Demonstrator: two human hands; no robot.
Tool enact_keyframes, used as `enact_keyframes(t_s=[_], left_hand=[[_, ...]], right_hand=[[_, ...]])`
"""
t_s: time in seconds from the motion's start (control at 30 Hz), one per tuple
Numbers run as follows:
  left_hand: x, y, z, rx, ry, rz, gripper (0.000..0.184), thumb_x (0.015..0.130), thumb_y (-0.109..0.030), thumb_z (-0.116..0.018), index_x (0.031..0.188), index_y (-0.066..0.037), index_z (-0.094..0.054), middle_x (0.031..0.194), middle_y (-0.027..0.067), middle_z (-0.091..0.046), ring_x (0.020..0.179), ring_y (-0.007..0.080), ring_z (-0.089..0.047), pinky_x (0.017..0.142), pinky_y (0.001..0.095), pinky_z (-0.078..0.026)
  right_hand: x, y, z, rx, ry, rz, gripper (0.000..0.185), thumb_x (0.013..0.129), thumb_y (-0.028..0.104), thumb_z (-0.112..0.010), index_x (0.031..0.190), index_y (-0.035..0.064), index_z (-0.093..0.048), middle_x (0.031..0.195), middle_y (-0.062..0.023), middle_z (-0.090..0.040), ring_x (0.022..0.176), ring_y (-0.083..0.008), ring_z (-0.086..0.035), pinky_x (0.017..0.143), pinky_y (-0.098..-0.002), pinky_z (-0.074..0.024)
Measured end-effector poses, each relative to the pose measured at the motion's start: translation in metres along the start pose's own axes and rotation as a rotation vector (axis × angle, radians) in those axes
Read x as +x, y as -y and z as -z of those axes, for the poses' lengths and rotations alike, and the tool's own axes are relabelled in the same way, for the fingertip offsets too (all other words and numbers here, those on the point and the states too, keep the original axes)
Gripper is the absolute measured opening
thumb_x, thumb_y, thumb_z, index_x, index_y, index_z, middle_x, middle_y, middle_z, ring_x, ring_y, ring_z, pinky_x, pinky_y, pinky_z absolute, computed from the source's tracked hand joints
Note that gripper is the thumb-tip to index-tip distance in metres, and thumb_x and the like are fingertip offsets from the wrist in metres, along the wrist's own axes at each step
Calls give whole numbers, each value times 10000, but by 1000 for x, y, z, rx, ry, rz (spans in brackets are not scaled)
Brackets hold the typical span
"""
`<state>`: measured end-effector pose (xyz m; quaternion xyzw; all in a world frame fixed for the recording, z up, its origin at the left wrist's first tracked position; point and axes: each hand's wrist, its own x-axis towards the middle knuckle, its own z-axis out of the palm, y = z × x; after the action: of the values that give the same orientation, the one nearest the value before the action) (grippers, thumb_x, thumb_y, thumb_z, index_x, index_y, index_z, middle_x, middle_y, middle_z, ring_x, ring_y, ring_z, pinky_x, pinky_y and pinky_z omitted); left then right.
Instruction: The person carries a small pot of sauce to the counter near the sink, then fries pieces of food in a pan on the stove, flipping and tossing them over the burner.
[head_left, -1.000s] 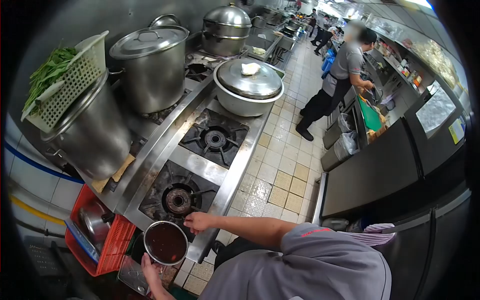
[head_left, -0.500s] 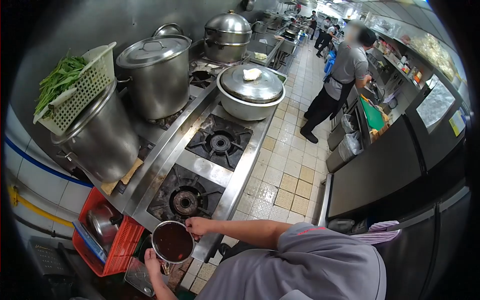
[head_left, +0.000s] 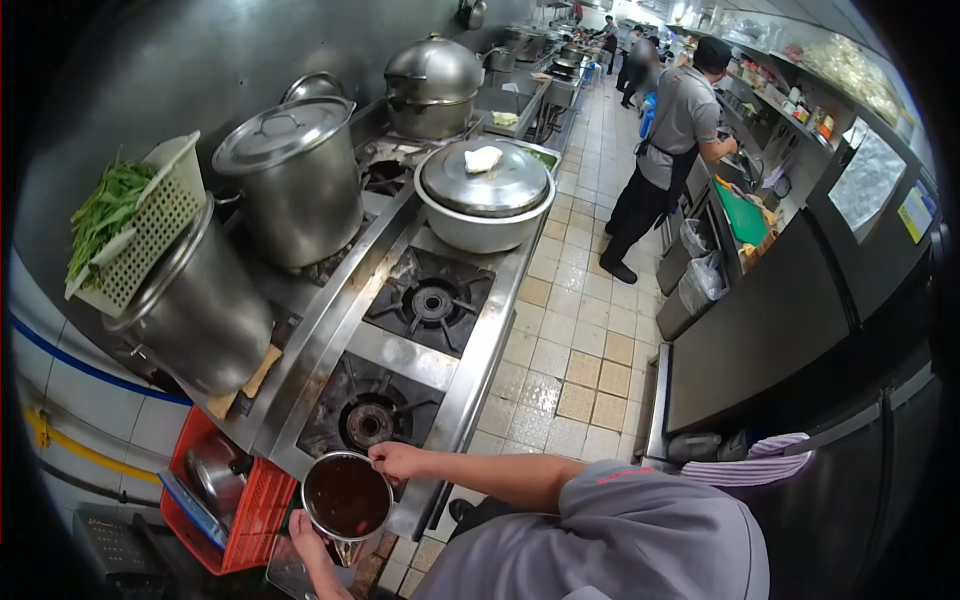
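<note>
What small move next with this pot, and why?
I'd probably ease the pot, kept level, toward the nearest burner: the uncovered liquid could spill, the burner is close, and the right hand is at the rim, the left hand alongside.

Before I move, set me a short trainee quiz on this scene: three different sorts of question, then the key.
1. True or false: the leafy greens lie in the pale perforated basket.

2. Where is the dark liquid?
a) on a burner
b) in the round vessel between the left hand and the right hand
c) in the red crate

3. How many bare burners show between that vessel and the wide pale pot?

Key: 1 true; 2 b; 3 two.
</note>
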<state>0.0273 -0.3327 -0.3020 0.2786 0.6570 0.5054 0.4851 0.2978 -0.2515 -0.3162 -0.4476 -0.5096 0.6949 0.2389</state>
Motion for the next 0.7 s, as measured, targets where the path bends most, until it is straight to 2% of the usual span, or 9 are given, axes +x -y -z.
enact_keyframes(t_s=[0.1, 0.13, 0.23, 0.3, 0.4, 0.5, 0.7], left_hand=[[-17, -30, -26, -119, 66, 25, 143, 903, -229, -501, 812, -119, -506, 590, -18, -495, 419, 75, -431, 338, 210, -289], [-23, -42, -35, -99, 209, 1, 187, 903, -260, -467, 761, -139, -475, 587, -22, -486, 418, 76, -428, 341, 211, -290], [-37, -63, -77, -114, 232, 87, 212, 892, -328, -434, 778, -153, -469, 618, -17, -510, 440, 85, -449, 349, 216, -291], [-40, -66, -103, -198, 370, 106, 231, 895, -363, -430, 800, -155, -468, 638, -9, -530, 461, 107, -473, 361, 229, -300], [-52, -74, -161, -228, 460, 91, 255, 907, -382, -421, 812, -151, -470, 651, 3, -549, 474, 129, -507, 375, 231, -327], [-59, -81, -227, -218, 654, 31, 261, 924, -318, -392, 792, -111, -479, 663, 25, -582, 479, 127, -541, 366, 224, -381], [-88, -85, -394, -273, 680, 55, 207, 900, -270, -454, 763, -116, -472, 605, 14, -535, 441, 119, -502, 369, 224, -365]], right_hand=[[-10, 7, 18, 8, -24, 23, 70, 821, 107, -493, 761, 73, -497, 559, -9, -475, 458, -114, -484, 416, -285, -397], [-15, 9, 27, 113, -9, 8, 72, 811, 96, -496, 741, 78, -497, 557, -10, -472, 457, -110, -482, 413, -281, -387], [-49, 36, 64, 189, -56, 8, 97, 801, 95, -503, 706, 91, -487, 548, 10, -434, 458, -97, -439, 403, -273, -343], [-64, 39, 93, 156, -93, 37, 117, 800, 99, -506, 688, 91, -472, 556, 19, -425, 478, -89, -429, 421, -264, -337], [-94, 47, 146, 108, -205, 92, 143, 796, 99, -506, 664, 90, -450, 574, 26, -425, 511, -82, -424, 453, -254, -335], [-137, 62, 202, 68, -308, 129, 148, 787, 94, -500, 655, 86, -433, 597, 32, -423, 540, -73, -398, 484, -256, -334], [-203, 60, 343, 32, -482, 210, 149, 770, 120, -508, 642, 86, -439, 580, 31, -417, 546, -83, -391, 486, -278, -321]])
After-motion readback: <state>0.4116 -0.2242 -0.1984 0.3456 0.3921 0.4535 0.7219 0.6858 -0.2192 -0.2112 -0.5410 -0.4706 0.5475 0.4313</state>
